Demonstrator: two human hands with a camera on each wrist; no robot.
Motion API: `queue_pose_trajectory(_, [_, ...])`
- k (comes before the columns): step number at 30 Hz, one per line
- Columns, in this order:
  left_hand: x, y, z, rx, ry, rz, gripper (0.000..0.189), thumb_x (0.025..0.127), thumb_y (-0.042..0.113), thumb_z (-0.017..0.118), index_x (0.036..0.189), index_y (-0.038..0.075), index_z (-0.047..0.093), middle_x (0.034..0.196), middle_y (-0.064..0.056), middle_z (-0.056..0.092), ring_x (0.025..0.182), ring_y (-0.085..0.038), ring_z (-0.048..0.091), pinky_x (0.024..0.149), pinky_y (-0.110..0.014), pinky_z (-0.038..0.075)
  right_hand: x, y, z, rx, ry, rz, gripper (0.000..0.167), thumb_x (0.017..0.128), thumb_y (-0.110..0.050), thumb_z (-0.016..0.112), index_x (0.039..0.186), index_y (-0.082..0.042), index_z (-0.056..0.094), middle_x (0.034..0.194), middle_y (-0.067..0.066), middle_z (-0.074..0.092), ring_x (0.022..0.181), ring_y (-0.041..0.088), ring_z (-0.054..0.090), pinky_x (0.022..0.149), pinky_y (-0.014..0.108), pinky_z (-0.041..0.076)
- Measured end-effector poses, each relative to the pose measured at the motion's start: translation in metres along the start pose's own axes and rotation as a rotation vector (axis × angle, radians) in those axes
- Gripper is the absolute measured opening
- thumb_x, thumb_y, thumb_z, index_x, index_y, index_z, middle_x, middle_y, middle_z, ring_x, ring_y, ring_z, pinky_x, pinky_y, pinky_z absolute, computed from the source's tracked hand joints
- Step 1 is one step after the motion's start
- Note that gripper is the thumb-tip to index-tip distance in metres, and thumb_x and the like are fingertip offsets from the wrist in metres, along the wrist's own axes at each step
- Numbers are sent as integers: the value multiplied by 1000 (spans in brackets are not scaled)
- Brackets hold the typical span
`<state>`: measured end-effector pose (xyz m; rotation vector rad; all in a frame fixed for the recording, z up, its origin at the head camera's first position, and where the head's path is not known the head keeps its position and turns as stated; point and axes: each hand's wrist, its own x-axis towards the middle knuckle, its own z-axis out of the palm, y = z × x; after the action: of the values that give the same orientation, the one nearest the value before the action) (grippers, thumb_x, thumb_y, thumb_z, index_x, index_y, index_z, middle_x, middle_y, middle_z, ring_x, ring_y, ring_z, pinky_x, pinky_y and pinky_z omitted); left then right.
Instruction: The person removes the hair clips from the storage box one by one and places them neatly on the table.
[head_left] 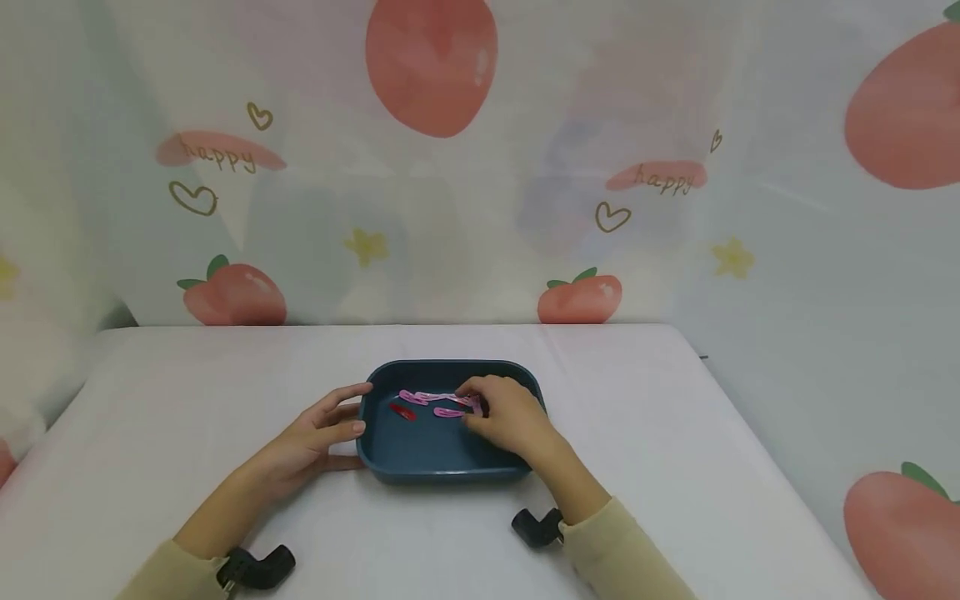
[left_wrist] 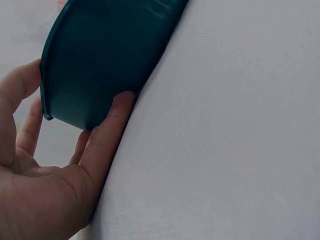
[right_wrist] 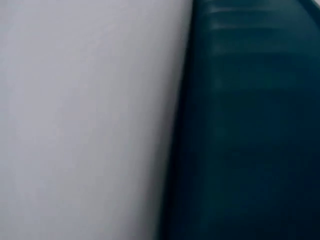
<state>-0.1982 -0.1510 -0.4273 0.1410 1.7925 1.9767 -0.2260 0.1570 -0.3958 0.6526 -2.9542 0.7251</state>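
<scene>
A dark blue-green tray (head_left: 420,454) with rounded corners holds several pink snap hair clips (head_left: 413,397) and a red hair clip (head_left: 402,411). My left hand (head_left: 311,437) touches the tray's left end with its fingers spread; in the left wrist view, fingertips of the left hand (left_wrist: 55,175) lie along the outer wall (left_wrist: 90,90) and at the rim. Reaching over the right side, my right hand (head_left: 513,417) has its thumb and index finger apart around pink clips in the tray. Its other fingers are hidden. The right wrist view has only the tray's outer wall (right_wrist: 250,125) and white cloth.
The tray stands on a table with a white cover (head_left: 637,442). Behind it hangs a fruit-patterned curtain (head_left: 465,225), which continues along the sides. Black wrist cameras, the left one (head_left: 258,568) and the right one (head_left: 536,527), sit at the sleeve cuffs.
</scene>
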Motion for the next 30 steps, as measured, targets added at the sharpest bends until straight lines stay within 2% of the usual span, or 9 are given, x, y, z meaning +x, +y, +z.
queue_pose_trajectory(4, [-3, -4, 5, -10, 0, -9, 62, 99, 16, 62, 154, 23, 34, 160, -19, 22, 143, -46, 29, 93, -61, 52, -7, -1, 5, -87, 0, 26, 30, 82, -24, 81, 110, -21, 74, 100, 1, 71, 89, 18, 58, 82, 38, 52])
queue_pose_trajectory(7, [-6, -4, 6, -1, 16, -12, 62, 99, 17, 63, 154, 23, 35, 160, -20, 23, 142, -47, 31, 91, -61, 53, -8, -5, 5, -100, -13, 14, 29, 81, -21, 82, 109, -20, 74, 102, 2, 71, 93, 20, 60, 86, 41, 54])
queue_pose_trajectory(15, [-5, 2, 3, 21, 9, -1, 63, 98, 18, 64, 153, 23, 35, 160, -20, 23, 142, -46, 33, 92, -60, 53, -3, -7, 3, -38, -23, 10, 27, 81, -1, 75, 102, -18, 75, 85, -2, 64, 76, 13, 53, 68, 29, 48])
queue_pose_trajectory(21, [-3, 2, -2, 36, -11, 17, 62, 99, 18, 63, 154, 23, 33, 159, -21, 23, 141, -47, 33, 93, -60, 52, 1, -7, 3, -5, -5, 31, 36, 81, 7, 66, 104, -18, 76, 95, 0, 68, 77, 12, 58, 70, 29, 52])
queue_pose_trajectory(26, [1, 1, -4, 36, -27, 28, 62, 100, 17, 61, 154, 22, 33, 160, -21, 22, 141, -47, 34, 93, -60, 52, 5, -4, 2, 33, 9, 44, 37, 82, 6, 66, 108, -19, 75, 101, 0, 72, 69, 8, 58, 65, 26, 51])
queue_pose_trajectory(30, [3, 0, -4, 38, -24, 26, 62, 100, 16, 60, 155, 21, 32, 160, -21, 22, 141, -48, 34, 93, -60, 52, 6, -1, 2, 59, 31, 19, 32, 86, 3, 69, 110, -18, 74, 99, 0, 74, 68, 8, 57, 64, 26, 50])
